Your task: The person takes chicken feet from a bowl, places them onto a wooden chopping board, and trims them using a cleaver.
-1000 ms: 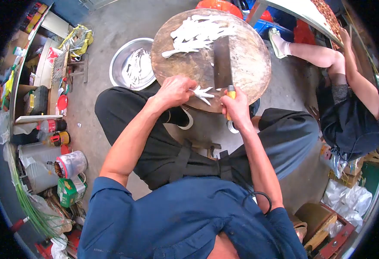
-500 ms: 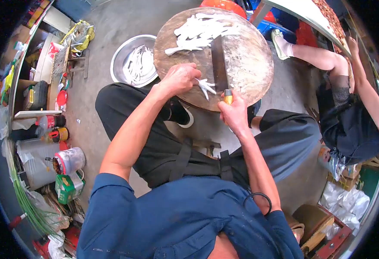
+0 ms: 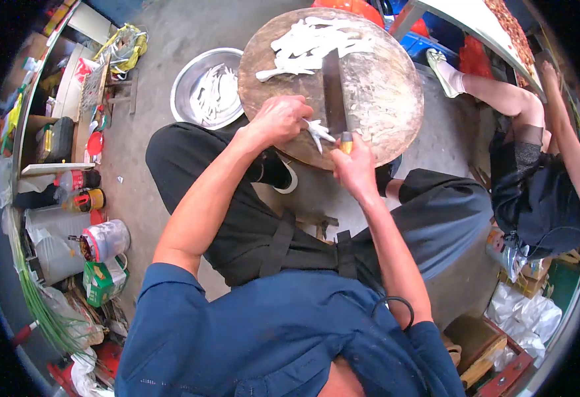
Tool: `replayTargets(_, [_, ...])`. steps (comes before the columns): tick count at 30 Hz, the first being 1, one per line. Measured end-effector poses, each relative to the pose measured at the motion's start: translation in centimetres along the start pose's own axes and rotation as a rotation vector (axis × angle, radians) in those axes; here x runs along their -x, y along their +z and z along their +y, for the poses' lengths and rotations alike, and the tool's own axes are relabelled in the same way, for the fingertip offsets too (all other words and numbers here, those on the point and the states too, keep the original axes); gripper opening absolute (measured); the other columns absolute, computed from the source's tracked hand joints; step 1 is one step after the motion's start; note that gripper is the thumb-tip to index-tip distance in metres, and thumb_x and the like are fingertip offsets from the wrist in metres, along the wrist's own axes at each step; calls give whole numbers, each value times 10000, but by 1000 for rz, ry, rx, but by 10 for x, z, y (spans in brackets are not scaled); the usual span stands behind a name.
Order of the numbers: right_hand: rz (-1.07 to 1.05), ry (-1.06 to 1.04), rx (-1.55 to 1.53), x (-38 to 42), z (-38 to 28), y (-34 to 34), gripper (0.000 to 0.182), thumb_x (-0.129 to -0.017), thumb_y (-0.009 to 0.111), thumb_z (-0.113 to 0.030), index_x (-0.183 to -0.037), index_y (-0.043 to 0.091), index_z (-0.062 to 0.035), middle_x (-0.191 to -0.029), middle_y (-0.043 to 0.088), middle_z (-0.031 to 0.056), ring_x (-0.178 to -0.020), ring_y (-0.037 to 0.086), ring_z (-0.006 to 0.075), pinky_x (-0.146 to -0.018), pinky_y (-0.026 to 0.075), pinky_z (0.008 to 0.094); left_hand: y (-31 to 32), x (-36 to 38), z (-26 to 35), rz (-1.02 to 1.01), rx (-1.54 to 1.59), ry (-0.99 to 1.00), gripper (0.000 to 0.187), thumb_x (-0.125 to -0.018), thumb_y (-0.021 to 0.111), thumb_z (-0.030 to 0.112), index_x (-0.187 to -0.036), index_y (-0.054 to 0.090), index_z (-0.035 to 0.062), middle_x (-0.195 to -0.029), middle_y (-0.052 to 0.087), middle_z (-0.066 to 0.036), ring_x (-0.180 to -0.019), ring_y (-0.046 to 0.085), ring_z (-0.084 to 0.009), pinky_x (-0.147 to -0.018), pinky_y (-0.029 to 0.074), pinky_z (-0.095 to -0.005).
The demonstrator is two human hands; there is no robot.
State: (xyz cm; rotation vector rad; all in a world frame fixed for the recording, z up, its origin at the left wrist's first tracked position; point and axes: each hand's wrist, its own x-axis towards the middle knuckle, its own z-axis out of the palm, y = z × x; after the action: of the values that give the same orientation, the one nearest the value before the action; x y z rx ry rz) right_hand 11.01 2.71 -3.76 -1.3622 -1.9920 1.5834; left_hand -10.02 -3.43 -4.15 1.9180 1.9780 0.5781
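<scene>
My left hand (image 3: 280,120) is closed on a white chicken foot (image 3: 319,133), whose toes spread out towards the knife over the near part of the round wooden board (image 3: 386,86). My right hand (image 3: 356,163) grips the handle of a broad cleaver (image 3: 334,92), its dark blade pointing away from me beside the toes. Several white chicken feet (image 3: 313,41) lie heaped on the far left of the board. Left of the board, a metal bowl (image 3: 179,89) on the floor holds more white pieces (image 3: 216,94).
At the right sits another person (image 3: 535,178), one leg stretched towards the board, beside a table (image 3: 458,18) bearing small reddish pieces. Shelves (image 3: 55,169) with bottles and tubs line the left. Orange and blue containers (image 3: 429,47) stand behind the board.
The cleaver has shifted slightly left, closer to the foot's toes, with my right hand. My left hand keeps its hold. The view has shifted a little, and the other person's foot has moved right.
</scene>
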Motion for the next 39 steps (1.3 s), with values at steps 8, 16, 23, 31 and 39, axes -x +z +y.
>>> replayTargets(8, [14, 5, 5, 3, -12, -10, 247, -778, 609, -78, -1005, 572, 12, -626, 572, 58, -445, 551, 125, -422, 440, 291, 5, 6, -13, -29, -21, 8, 155, -811, 657, 143, -947, 659, 69, -917, 593, -130, -944, 609, -349, -795, 488, -464])
replayTargets(16, [100, -36, -237, 6, -4, -29, 230, -771, 610, -70, -983, 569, 9, -664, 586, 69, -442, 534, 132, -409, 420, 297, 20, -17, -10, 39, 71, 185, 126, -796, 669, 102, -915, 668, 62, -911, 586, -100, -941, 585, -325, -790, 483, -423])
replayTargets(23, [93, -144, -178, -7, 13, -11, 220, -797, 610, -28, -1007, 547, -8, -656, 533, 24, -443, 502, 96, -398, 394, 257, 30, -18, -11, 277, 84, 203, 123, -747, 703, 73, -856, 653, 46, -956, 575, -84, -991, 560, -307, -814, 484, -405])
replayTargets(31, [27, -134, 3, -13, 10, -10, 225, -794, 622, -37, -1012, 563, -40, -656, 539, 19, -451, 510, 102, -408, 401, 271, 29, -16, -6, 282, 69, 113, 137, -727, 724, 79, -824, 631, 50, -951, 567, -88, -972, 575, -295, -798, 497, -409])
replayTargets(39, [118, -196, -104, -7, -31, -19, 250, -774, 638, -121, -979, 578, 9, -692, 620, 129, -557, 620, 202, -534, 501, 360, 30, -16, -7, 276, 100, 103, 156, -719, 733, 88, -802, 613, 31, -952, 568, -94, -957, 578, -301, -791, 499, -417])
